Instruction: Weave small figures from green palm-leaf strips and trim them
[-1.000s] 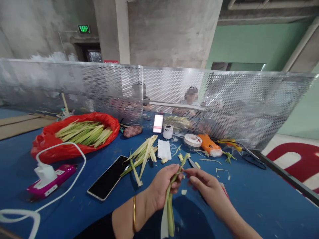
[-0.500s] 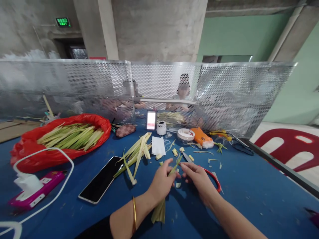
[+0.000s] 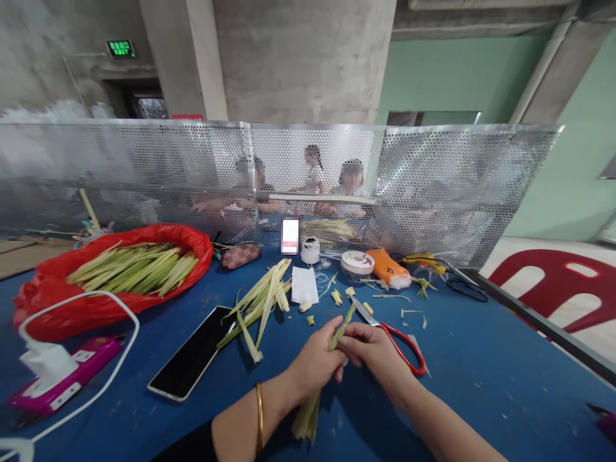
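Observation:
Both of my hands meet over the blue table (image 3: 481, 378) near the front middle. My left hand (image 3: 315, 359), with a gold bangle on the wrist, is closed round a long green leaf strip (image 3: 308, 414) whose lower end hangs toward me and whose tip (image 3: 345, 321) sticks up past my fingers. My right hand (image 3: 373, 350) is closed too, pinching the same strip just right of the left hand. Red-handled scissors (image 3: 399, 343) lie on the table right behind my right hand.
A red bag of green leaves (image 3: 120, 269) lies at the left, with loose strips (image 3: 262, 301) in the middle, a black phone (image 3: 192, 353) and a pink device with white cable (image 3: 62, 378). A thread spool (image 3: 310, 250), tape, an orange glue gun (image 3: 389, 269) stand by a perforated metal screen (image 3: 433, 186); people sit behind it.
My hands have drawn closer together on the leaf strip and lowered toward the table. The view shifted, so the red-handled scissors now show behind my right hand.

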`<state>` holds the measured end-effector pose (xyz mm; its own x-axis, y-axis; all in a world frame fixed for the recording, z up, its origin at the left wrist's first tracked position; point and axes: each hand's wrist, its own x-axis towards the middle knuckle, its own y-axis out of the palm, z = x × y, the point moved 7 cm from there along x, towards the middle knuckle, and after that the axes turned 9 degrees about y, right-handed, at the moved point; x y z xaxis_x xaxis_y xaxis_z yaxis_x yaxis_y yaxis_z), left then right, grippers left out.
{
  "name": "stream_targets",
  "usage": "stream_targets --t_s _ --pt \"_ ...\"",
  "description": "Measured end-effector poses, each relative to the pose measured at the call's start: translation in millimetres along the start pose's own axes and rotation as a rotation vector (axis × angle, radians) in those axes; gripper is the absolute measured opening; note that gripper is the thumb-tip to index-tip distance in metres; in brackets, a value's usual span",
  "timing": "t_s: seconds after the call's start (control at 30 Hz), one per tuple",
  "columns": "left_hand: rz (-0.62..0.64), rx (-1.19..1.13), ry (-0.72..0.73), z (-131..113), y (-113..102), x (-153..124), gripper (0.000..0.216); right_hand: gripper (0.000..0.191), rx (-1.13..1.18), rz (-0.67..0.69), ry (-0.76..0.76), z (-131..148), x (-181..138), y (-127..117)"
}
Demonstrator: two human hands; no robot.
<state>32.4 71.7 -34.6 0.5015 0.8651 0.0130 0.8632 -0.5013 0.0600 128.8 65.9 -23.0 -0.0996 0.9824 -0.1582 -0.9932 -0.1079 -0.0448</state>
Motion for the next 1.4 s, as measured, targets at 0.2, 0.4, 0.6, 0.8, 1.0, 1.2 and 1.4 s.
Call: stream_targets --t_s 0.2,0.4,0.6,0.8,1.0,1.2,1.4 --pt "-0.228 -0.110 -0.071 -22 -26 -7 0.063 0.027 -0.260 -0.349 -0.137 16 -5 -35" --pt "-0.502 -0.269 -0.038 -45 -71 -9 0.039 0.042 -0.089 0.295 0.306 -19 -6 11" --pt "-0.535 -0.350 -0.014 -49 -78 -11 0.030 0.054 -0.456 -0.029 -0.291 24 4 -3" --pt "-0.531 -0.401 0.000 -51 -81 -11 0.021 0.064 -0.991 0.507 -0.509 10 -4 51" --pt "-0.549 -0.421 -0.018 -54 -86 -12 0.017 0.057 -0.959 0.001 -0.287 40 59 -10" --pt "-0.561 -0.431 -0.020 -54 -93 -12 0.020 0.030 -0.939 0.310 -0.005 23 56 3" --pt "-0.552 -0.419 -0.054 -47 -92 -10 0.019 0.035 -1.116 -0.189 0.022 39 77 -42"
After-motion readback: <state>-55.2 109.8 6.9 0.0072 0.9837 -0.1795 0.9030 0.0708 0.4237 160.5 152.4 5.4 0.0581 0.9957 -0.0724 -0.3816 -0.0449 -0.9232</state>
